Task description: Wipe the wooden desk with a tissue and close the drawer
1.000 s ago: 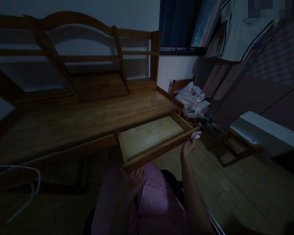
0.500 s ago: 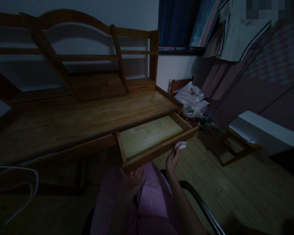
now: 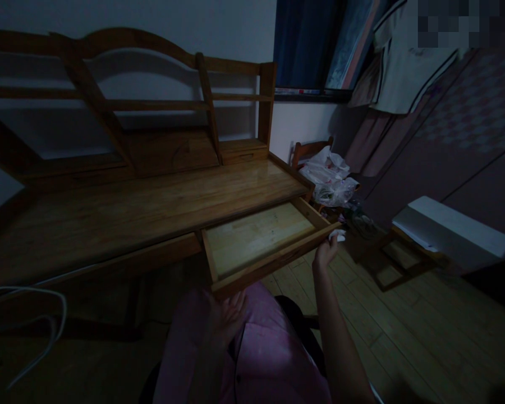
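A wooden drawer point(image 3: 256, 266) is pulled out of the desk point(image 3: 164, 193), its pale bottom showing bare wood. My right hand point(image 3: 325, 253) is closed on a crumpled white tissue point(image 3: 337, 235), at the right end of the drawer front. The tissue could also be a small cloth; its kind is hard to make out in the dim light. Under the left part of the drawer front lies my left hand point(image 3: 230, 315), palm up with the fingers spread, near the pink clothing point(image 3: 269, 348) over my lap. Whether its thumb touches the drawer is too dark to tell.
A wooden shelf unit point(image 3: 155, 105) rises along the desk's back. Right of the desk, plastic bags point(image 3: 326, 168) sit on a chair point(image 3: 305, 150). A stool point(image 3: 395, 275) bears a white object point(image 3: 458, 221). A white cable point(image 3: 63, 306) hangs at the left.
My right hand has slid rightward along the drawer front with the tissue, reaching its right end. My left hand has stayed almost in place. The view has tipped slightly upward.
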`<state>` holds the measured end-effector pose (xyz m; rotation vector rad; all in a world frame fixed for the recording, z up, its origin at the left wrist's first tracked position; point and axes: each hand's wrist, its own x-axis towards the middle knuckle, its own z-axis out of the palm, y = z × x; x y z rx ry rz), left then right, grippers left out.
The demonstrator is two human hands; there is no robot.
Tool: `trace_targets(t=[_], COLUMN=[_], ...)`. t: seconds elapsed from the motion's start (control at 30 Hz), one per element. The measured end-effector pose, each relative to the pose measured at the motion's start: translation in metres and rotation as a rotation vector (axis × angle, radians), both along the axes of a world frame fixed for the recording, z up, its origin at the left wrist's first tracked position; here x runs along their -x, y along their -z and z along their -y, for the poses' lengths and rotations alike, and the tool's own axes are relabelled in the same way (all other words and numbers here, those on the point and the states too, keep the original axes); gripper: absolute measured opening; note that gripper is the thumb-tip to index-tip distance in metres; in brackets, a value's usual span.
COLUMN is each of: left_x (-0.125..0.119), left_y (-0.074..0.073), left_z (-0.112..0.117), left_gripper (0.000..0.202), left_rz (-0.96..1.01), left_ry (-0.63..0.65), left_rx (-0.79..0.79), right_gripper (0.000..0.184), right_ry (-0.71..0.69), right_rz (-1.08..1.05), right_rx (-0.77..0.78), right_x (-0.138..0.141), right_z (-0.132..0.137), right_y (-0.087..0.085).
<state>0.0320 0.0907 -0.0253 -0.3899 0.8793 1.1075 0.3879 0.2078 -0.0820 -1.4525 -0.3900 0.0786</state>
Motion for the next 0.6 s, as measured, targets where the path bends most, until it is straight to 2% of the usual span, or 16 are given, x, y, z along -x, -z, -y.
trace_targets(t=[0.17,0.3,0.47,0.6], left_x=[-0.002,-0.002,0.0,-0.001], left_y=[-0.008,-0.003,0.002,0.0], left_z=[-0.001,-0.001,0.001,-0.001], left_gripper=[0.067,0.067,0.064,0.065], left_rz=[-0.045,-0.042,-0.01,-0.03], left_ry=[0.012,-0.003,0.01,0.026], left_rx=[0.03,0.044,-0.021,-0.005], right_gripper=[0.078,0.074,0.069,0.069], right_ry=[-0.037,-0.092,-0.209,-0.275], right_rz=[0.06,0.064,0.007,0.015], right_rx=[0.041,0.066,0.066,0.027], right_x=[0.022,0.062,0.114,0.138], right_z=[0.015,0.037,0.06,0.07], right_y=[0.001,0.007,0.013,0.017])
